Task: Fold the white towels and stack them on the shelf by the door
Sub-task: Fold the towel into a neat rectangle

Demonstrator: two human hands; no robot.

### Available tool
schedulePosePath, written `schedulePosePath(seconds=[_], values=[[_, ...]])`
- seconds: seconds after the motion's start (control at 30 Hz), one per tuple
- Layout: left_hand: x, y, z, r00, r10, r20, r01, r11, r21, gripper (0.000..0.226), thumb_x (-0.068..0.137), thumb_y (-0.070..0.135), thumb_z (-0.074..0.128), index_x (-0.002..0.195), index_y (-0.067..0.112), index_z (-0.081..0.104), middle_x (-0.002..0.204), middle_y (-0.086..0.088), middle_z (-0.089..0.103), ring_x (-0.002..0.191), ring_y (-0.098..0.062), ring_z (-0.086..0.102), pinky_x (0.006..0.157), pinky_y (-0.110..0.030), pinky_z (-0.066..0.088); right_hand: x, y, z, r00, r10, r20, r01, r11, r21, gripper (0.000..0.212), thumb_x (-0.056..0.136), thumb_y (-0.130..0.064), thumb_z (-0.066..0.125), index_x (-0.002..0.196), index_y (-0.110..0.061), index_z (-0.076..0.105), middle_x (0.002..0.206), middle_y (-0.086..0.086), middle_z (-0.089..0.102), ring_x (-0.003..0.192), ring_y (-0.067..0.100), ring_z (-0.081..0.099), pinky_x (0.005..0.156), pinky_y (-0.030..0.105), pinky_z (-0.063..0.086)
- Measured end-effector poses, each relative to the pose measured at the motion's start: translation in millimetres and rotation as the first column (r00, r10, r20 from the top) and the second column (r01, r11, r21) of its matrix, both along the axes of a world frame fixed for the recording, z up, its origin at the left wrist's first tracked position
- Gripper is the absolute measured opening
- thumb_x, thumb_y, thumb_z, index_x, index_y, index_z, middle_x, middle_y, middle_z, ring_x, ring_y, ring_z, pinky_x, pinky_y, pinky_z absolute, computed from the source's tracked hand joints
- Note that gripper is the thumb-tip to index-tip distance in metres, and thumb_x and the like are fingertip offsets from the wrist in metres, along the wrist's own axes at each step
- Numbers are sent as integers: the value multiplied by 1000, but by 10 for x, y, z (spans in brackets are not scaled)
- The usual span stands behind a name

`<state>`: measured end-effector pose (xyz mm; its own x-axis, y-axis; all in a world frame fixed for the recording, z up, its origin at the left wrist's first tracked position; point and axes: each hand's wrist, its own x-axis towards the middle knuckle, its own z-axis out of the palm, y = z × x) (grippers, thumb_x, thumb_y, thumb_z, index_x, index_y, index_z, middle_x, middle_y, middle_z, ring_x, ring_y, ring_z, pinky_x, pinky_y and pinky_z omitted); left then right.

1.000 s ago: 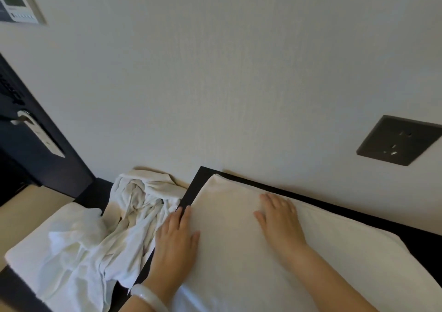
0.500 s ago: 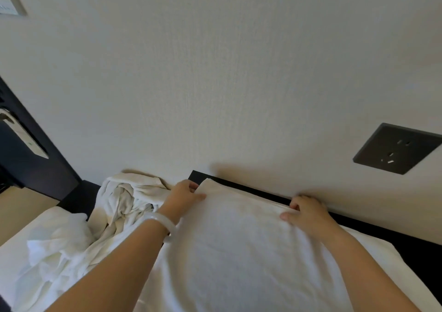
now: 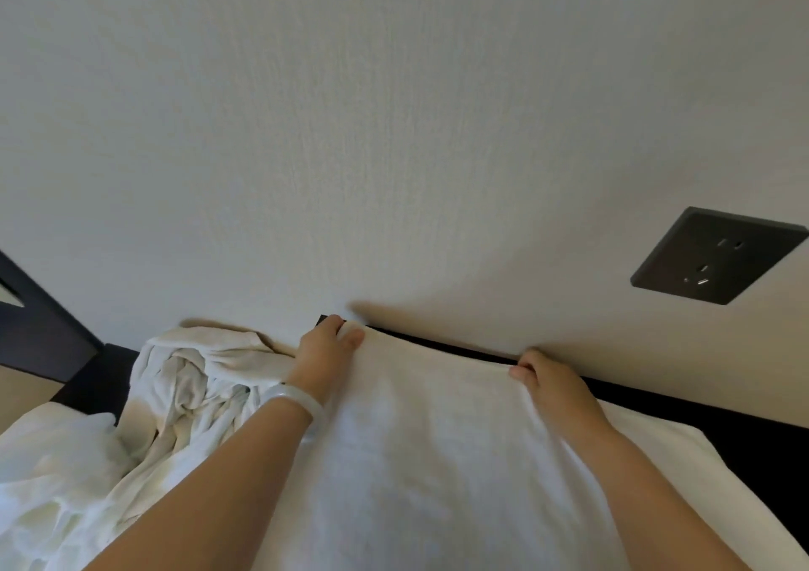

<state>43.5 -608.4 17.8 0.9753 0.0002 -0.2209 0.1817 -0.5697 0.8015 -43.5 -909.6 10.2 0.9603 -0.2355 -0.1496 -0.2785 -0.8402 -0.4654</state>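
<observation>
A white towel (image 3: 437, 461) lies spread flat on a dark surface (image 3: 744, 430) against the wall. My left hand (image 3: 326, 347) pinches the towel's far left corner, a pale bangle on its wrist. My right hand (image 3: 551, 380) grips the far edge further right, fingers curled over the hem. The far edge is lifted a little off the dark surface. A crumpled heap of white towels (image 3: 184, 386) lies to the left, touching my left forearm.
The pale wall (image 3: 394, 132) rises right behind the towel's far edge. A dark socket plate (image 3: 718, 255) is set in it at the right. A dark door frame (image 3: 39, 329) stands at the far left. More white cloth (image 3: 52, 483) fills the lower left.
Both hands went from lying flat on the towel's middle to its far edge and took hold of it. The view has tilted upward, toward the wall.
</observation>
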Motion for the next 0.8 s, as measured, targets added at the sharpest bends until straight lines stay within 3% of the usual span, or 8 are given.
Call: schedulePosePath(seconds=[0.1, 0.2, 0.3, 0.4, 0.47, 0.57, 0.7, 0.8], values=[[50, -67, -15, 1000, 12, 10, -14, 993, 113, 23, 97, 28, 56, 95, 5, 60, 86, -3, 58, 70, -9, 48, 56, -18, 33, -101, 61, -54, 989, -73, 130, 89, 988, -125, 27, 98, -36, 58, 82, -15, 51, 74, -3, 59, 74, 25, 59, 64, 35, 39], [32, -92, -42, 998, 54, 30, -57, 989, 136, 24, 96, 31, 57, 96, 8, 62, 82, 1, 57, 68, -5, 48, 54, -19, 33, -129, 206, -47, 953, -7, 304, 169, 845, -508, 24, 81, -22, 78, 91, -6, 63, 86, 13, 65, 81, 35, 62, 72, 43, 45], [7, -92, -23, 999, 50, 0, -50, 991, 121, 25, 96, 34, 56, 91, 10, 61, 79, 2, 55, 68, -9, 50, 54, -20, 34, -90, 817, -90, 835, 274, 477, -57, 906, -420, 27, 82, -18, 61, 104, -4, 69, 103, 15, 69, 94, 35, 64, 86, 45, 46], [9, 37, 51, 991, 68, -113, -65, 998, 26, 41, 96, 46, 53, 79, 9, 58, 73, -1, 56, 68, -18, 52, 57, -27, 39, -24, 1451, -232, 821, 495, 285, -398, 853, -337, 49, 92, -29, 39, 131, -12, 62, 135, 7, 62, 124, 25, 59, 106, 38, 42], [-69, 219, 94, 956, 113, -270, -161, 973, -164, 47, 95, 52, 52, 79, 10, 61, 67, 0, 57, 61, -16, 53, 56, -27, 43, 41, 1615, -294, 860, 481, 169, -413, 852, -323, 53, 96, -37, 35, 141, -17, 53, 147, 4, 52, 135, 22, 50, 111, 41, 26], [-460, 592, 189, 863, 92, -496, -316, 865, -390, 45, 93, 53, 57, 71, 14, 57, 57, 1, 51, 49, -11, 43, 47, -21, 34, 106, 1632, -278, 893, 446, 60, -400, 848, -346, 56, 95, -43, 35, 141, -18, 54, 148, 3, 50, 136, 21, 49, 110, 42, 21], [-1180, 979, 321, 793, -84, -604, -322, 783, -532, 41, 92, 45, 62, 88, 5, 73, 85, -9, 71, 74, -22, 69, 71, -28, 55, 104, 1658, -139, 890, 454, -42, -444, 842, -308, 74, 90, -49, 9, 157, -21, 24, 165, 1, 15, 152, 20, 13, 121, 40, -1], [-1536, 1142, 384, 751, -151, -643, -341, 745, -573, 37, 94, 38, 59, 107, 9, 76, 115, -16, 71, 110, -31, 67, 100, -41, 49, 165, 1884, 26, 905, 409, -114, -423, 843, -332, 61, 101, -42, 22, 158, -22, 10, 167, 1, 0, 153, 25, -6, 119, 56, -6]])
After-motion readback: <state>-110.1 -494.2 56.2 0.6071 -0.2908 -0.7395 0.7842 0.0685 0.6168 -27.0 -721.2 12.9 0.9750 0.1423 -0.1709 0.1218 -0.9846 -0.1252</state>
